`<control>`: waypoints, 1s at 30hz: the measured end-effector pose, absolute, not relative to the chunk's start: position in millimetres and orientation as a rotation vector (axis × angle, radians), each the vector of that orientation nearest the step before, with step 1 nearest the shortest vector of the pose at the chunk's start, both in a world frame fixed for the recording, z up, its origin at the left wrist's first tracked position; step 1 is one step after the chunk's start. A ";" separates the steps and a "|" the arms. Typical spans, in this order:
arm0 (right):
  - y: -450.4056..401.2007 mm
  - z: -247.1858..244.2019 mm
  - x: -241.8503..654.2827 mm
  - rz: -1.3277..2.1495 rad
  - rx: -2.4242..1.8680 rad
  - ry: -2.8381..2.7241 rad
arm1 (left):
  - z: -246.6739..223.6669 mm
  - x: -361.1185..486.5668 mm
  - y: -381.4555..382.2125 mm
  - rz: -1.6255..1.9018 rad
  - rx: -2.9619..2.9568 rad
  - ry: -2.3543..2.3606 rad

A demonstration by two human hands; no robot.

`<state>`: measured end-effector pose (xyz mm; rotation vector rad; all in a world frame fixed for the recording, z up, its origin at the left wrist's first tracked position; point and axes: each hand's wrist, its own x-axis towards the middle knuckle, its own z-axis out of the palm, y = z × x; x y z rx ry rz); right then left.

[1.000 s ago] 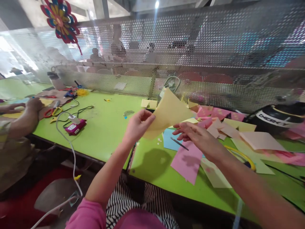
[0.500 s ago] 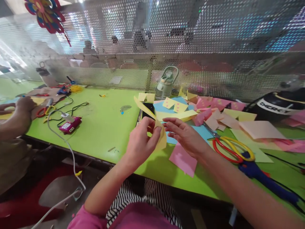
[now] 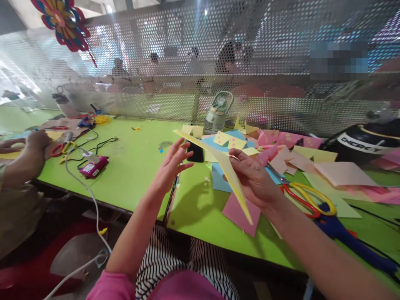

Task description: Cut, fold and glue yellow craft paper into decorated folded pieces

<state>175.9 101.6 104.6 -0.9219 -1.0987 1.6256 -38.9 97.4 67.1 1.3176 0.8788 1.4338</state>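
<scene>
The yellow sheet point(image 3: 229, 171) is held tilted above the green table point(image 3: 131, 179), nearly edge-on to the view. The right hand point(image 3: 258, 180) grips it at mid-length. The left hand point(image 3: 168, 166) is open, fingers spread, just beside the far part; contact cannot be confirmed. Step in hand, as judged: orienting the sheet. A two-handed hold calls for closing the left fingers on the far part. Below lie a pink sheet point(image 3: 240, 214) and blue paper point(image 3: 220, 179); scissors point(image 3: 305, 199) rest near the right forearm.

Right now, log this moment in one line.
left hand: open | right hand: holding yellow paper aloft | pink sheet: on green table
</scene>
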 end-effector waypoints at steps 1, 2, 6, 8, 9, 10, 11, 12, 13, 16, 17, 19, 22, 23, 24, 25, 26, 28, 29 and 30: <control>101.5 104.2 176.7 1.670 -0.932 -1.105 | 65.4 -40.2 101.6 1.426 1.372 0.878; 101.4 103.5 177.7 1.721 -0.945 -1.117 | 64.0 -41.5 105.0 1.430 1.433 0.879; 101.1 102.2 184.2 1.859 -0.963 -1.183 | 63.6 -50.6 113.0 1.472 1.617 0.866; 101.3 102.5 188.7 1.912 -0.991 -1.222 | 66.0 -58.0 114.7 1.478 1.741 0.877; 101.6 102.6 191.0 1.942 -1.012 -1.245 | 67.3 -62.0 115.0 1.459 1.806 0.888; 101.9 102.4 193.4 1.971 -1.033 -1.264 | 68.5 -65.6 115.0 1.416 1.864 0.892; 102.3 101.8 195.7 1.998 -1.052 -1.284 | 69.2 -68.9 114.7 1.356 1.911 0.893; 102.6 100.8 197.8 2.023 -1.068 -1.305 | 69.5 -71.5 114.1 1.287 1.949 0.897; 102.7 99.3 199.9 2.041 -1.079 -1.325 | 69.2 -73.5 113.2 1.223 1.988 0.906; 101.4 92.2 206.1 2.034 -1.127 -1.487 | 65.8 -75.7 109.8 1.104 2.132 0.948; 100.5 89.2 208.9 2.007 -1.153 -1.564 | 64.5 -75.8 108.3 1.091 2.166 0.956; 99.3 83.2 216.3 1.921 -1.205 -1.695 | 63.4 -76.6 105.1 1.090 2.187 0.984; 104.5 75.7 233.3 1.541 -1.375 -1.881 | 68.5 -83.7 99.7 1.212 2.080 1.119; 108.9 73.7 239.9 1.366 -1.454 -1.926 | 72.1 -87.9 98.1 1.277 1.999 1.154; 114.4 71.9 246.4 1.226 -1.530 -1.946 | 76.3 -92.7 96.6 1.331 1.900 1.167; 120.4 70.2 252.3 1.110 -1.600 -1.955 | 80.8 -97.7 95.4 1.350 1.803 1.168; 126.4 68.2 257.3 1.015 -1.657 -1.959 | 84.9 -102.6 94.5 1.328 1.714 1.176; 136.5 63.0 263.1 0.854 -1.740 -1.997 | 90.5 -110.2 93.5 1.184 1.573 1.210; 140.1 59.5 263.6 0.797 -1.766 -2.028 | 91.2 -112.4 93.5 1.097 1.524 1.223; 142.9 55.4 262.7 0.757 -1.786 -2.067 | 90.3 -113.6 93.8 1.011 1.495 1.223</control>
